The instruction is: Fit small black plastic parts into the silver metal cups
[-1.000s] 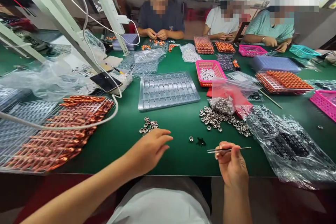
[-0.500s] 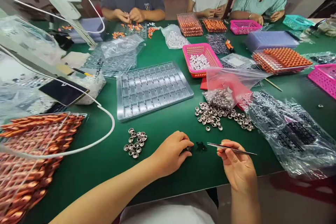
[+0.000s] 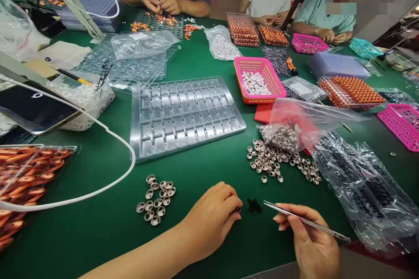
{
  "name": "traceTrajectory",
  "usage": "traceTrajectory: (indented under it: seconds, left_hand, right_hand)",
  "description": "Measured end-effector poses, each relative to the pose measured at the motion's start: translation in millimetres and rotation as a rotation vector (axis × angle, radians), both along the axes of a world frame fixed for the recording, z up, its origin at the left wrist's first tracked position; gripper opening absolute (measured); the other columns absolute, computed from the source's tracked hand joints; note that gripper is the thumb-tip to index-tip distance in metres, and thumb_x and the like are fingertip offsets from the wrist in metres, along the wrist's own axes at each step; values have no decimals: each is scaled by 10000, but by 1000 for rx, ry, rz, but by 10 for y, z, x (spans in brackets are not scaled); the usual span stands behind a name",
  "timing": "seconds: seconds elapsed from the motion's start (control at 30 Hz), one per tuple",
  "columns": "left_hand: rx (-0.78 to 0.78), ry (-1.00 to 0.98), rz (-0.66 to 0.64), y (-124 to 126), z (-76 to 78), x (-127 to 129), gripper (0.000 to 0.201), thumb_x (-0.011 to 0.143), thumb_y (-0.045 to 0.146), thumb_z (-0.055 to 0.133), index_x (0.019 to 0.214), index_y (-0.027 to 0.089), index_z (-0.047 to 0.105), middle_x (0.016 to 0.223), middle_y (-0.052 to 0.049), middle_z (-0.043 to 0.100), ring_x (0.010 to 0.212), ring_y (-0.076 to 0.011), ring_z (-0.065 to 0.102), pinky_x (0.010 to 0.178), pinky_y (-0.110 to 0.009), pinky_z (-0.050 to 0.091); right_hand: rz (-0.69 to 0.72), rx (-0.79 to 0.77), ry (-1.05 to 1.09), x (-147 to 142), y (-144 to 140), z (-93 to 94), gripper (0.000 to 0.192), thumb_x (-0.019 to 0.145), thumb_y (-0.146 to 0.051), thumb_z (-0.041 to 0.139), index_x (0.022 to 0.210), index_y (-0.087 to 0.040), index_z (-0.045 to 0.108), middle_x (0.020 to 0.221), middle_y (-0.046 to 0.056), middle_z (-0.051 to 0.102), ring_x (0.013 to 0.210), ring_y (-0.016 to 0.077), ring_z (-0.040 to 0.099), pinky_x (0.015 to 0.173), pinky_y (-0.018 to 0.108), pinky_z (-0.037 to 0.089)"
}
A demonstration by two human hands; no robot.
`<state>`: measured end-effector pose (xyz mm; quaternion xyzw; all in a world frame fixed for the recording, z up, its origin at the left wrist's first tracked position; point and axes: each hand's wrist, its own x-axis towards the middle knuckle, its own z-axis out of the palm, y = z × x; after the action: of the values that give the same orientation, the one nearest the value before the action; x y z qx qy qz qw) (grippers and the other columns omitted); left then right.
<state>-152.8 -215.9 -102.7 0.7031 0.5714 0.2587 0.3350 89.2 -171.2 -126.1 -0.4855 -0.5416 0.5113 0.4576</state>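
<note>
My left hand (image 3: 214, 216) rests low over the green table (image 3: 203, 165), thumb and fingers pinched on a small silver metal cup (image 3: 238, 210); the fingers cover most of it. In my right hand (image 3: 316, 239) is a pair of metal tweezers (image 3: 310, 222), its tips pointing left. Between the hands lies a little heap of tiny black parts (image 3: 254, 206), and the tweezer tips are just right of it, apart from it. A small group of similar metal cups (image 3: 158, 202) sits left of my left hand. A larger scatter of them (image 3: 270, 157) lies beyond my right hand.
A clear compartmented tray (image 3: 190, 115) lies ahead. Behind the scatter are a bag of metal cups (image 3: 284, 137) and a pink basket (image 3: 240, 67) with white pieces. A white cable (image 3: 129, 148) loops at left near trays of orange parts (image 3: 36, 174). Co-workers sit across the table.
The view has shifted, so the table's things and both hands appear lower. My right hand has turned slightly, and the tweezers slope more. Both hands keep their hold.
</note>
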Motion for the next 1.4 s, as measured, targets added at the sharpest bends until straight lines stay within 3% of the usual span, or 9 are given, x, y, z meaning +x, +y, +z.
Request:
traceTrajectory:
  seconds: [0.13,0.3,0.5,0.67,1.4]
  left_hand:
    - [-3,-36,7,4,11,-7,94,881,149,585,966,183,607,977,-52,618,894,-196,540,768,-338,462]
    - [15,-94,23,6,6,-10,113,886,151,575,984,195,610,949,-39,646,889,-188,547,762,-322,455]
    - [95,-112,46,-21,6,36,141,889,130,531,992,190,606,836,-30,645,779,-175,521,701,-310,433]
    - [70,-93,43,-6,15,52,138,885,130,530,984,185,610,834,-30,646,787,-176,523,707,-311,432]
    - [26,-126,26,16,10,9,152,892,153,540,1010,188,630,853,-33,669,799,-176,538,728,-319,450]
  right_hand:
    - [-45,9,-136,-90,-25,1,112,857,-250,684,940,-176,690,920,93,729,693,177,697,577,245,579]
    - [-89,117,-115,-129,-33,39,74,857,-244,667,891,-180,679,860,68,713,632,155,675,545,239,550]
    - [-27,111,-230,-40,-128,94,27,856,-192,658,880,-198,670,869,47,705,642,140,663,575,228,565]
    - [20,119,-229,-32,-161,46,90,872,-154,640,930,-219,663,912,37,699,714,141,657,655,248,571]
    - [21,152,-297,-116,-136,88,72,863,-154,633,895,-211,663,865,48,709,694,162,636,569,267,530]
